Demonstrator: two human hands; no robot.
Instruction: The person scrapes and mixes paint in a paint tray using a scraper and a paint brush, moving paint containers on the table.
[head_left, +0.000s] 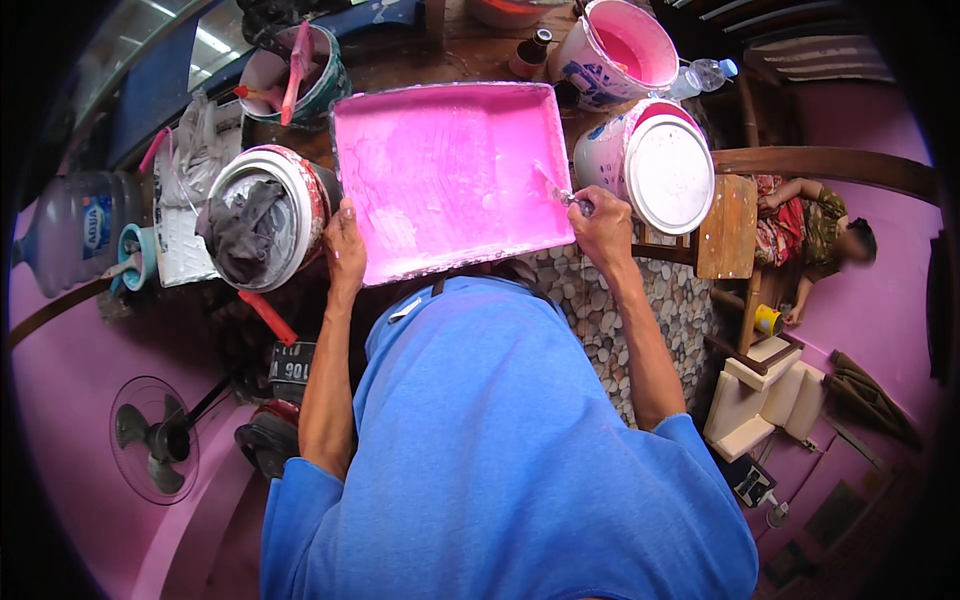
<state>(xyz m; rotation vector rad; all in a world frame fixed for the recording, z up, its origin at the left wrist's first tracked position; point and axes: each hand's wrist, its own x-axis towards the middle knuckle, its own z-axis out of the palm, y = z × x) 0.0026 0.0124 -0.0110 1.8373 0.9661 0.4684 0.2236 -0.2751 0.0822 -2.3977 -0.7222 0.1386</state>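
Observation:
A wide paint tray (440,180), coated inside with wet pink paint, is tilted in front of my body. My left hand (345,250) grips its lower left edge, the thumb at the rim. My right hand (604,226) is closed round the handle of a small paint-smeared scraper (553,186), beside the tray's right side. The scraper's blade lies over the pink inside of the tray. Streaks and thin patches show in the paint. Whether my right hand also touches the tray rim, I cannot tell.
Left of the tray stands a bucket with a grey rag (245,235); behind it is a bucket of pink-handled tools (295,75). To the right are a pink paint bucket (625,50) and a white-lidded bucket (670,170). A person (820,225) sits far right.

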